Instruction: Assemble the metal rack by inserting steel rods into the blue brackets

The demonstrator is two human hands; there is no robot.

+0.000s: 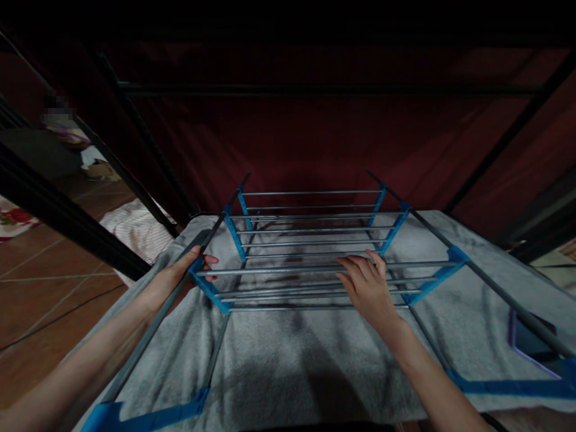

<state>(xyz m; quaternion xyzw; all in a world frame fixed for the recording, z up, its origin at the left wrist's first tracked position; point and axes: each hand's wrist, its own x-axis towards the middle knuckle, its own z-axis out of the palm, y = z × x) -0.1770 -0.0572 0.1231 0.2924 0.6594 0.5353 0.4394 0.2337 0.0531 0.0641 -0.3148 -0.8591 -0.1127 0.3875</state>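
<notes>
A shoe rack of grey metal tubes with blue plastic brackets lies on a grey blanket (279, 366), its tiers running away from me. My left hand (191, 267) is closed around the left side pole at a blue bracket (211, 291), thumb on the near side and fingertips showing past it. Over the nearer tier, my right hand (366, 285) has its fingers stretched and slightly bent across the front tube (279, 271). Its fingertips are at or just above that tube; whether they touch is hard to tell.
A phone-like dark device with a purple edge (535, 342) lies at right, partly behind a pole. A dark red curtain (306, 138) and black frame bars (333, 90) stand behind. Striped cloth (135, 231) hangs at left above the tiled floor (58, 264).
</notes>
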